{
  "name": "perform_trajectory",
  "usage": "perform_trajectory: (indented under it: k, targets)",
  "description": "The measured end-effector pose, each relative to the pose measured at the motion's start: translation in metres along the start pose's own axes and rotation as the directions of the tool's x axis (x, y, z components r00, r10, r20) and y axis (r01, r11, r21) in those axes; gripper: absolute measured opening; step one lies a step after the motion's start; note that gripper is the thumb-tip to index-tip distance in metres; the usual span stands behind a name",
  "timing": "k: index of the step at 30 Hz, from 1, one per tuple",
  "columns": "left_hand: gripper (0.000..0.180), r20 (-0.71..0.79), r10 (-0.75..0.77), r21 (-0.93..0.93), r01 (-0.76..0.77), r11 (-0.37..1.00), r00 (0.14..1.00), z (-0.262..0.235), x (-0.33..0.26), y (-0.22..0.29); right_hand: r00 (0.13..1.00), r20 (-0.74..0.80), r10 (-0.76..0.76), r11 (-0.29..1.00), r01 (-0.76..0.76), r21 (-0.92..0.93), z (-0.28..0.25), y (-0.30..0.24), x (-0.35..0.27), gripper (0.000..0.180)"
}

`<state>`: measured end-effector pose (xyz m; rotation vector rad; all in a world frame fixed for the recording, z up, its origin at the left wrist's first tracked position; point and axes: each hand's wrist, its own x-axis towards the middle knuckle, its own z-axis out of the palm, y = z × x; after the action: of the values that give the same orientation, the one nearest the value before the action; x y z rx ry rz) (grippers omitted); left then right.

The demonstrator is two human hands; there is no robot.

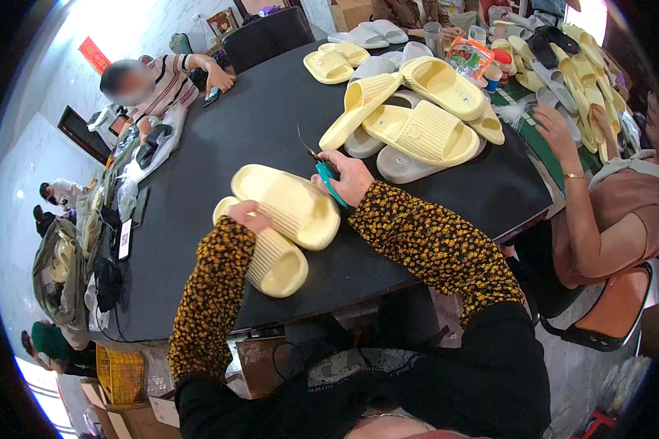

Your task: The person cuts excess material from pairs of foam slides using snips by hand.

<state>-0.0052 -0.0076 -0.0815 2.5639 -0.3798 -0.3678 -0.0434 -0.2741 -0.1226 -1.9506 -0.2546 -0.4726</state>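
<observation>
A pair of pale yellow slide slippers lies in front of me on the dark table. My left hand point(249, 215) grips the nearer slipper point(277, 265) by its ribbed strap, fingers closed at the edge. The farther slipper point(267, 183) rests against it, toe opening to the right. In my right hand point(353, 178) is a pair of scissors point(327, 181) with teal handles, the thin dark blades pointing up and away. That hand is beside the farther slipper's strap; whether its fingers touch the strap I cannot tell.
A heap of yellow and grey slippers point(425, 132) spreads over the back right of the black table point(176, 241). A co-worker point(608, 197) sits at the right, another point(165, 88) at the far left. A phone point(125, 238) lies near the left edge; an orange-backed chair point(611, 307) stands at right.
</observation>
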Motion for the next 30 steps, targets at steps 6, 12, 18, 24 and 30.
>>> perform_trajectory:
  k: [6,12,18,24,30]
  targets:
    - [0.027,-0.144,-0.013,-0.675,-0.089,0.732,0.990,-0.036,-0.041,0.000,1.000,0.001,-0.029,1.000,0.029,0.009,0.002,0.005,-0.001,0.050]
    - [0.026,-0.141,0.326,-0.639,-0.337,0.692,0.935,-0.044,-0.054,-0.032,0.997,0.052,-0.048,0.992,0.041,0.122,0.014,0.007,0.002,0.045]
    - [0.048,-0.117,-0.043,-0.929,-0.094,0.358,0.992,-0.013,-0.078,0.021,0.981,0.183,0.060,0.978,-0.095,0.187,0.010,0.008,0.000,0.043]
    - [0.057,-0.174,-0.065,-0.912,-0.136,0.388,0.983,-0.003,-0.086,0.024,0.959,0.284,-0.019,0.996,-0.007,0.089,0.010,-0.016,-0.008,0.053]
    - [0.052,-0.349,-0.117,-0.823,-0.244,0.513,0.930,-0.001,-0.096,0.036,0.908,0.419,0.013,1.000,-0.018,0.007,0.006,-0.026,-0.007,0.051]
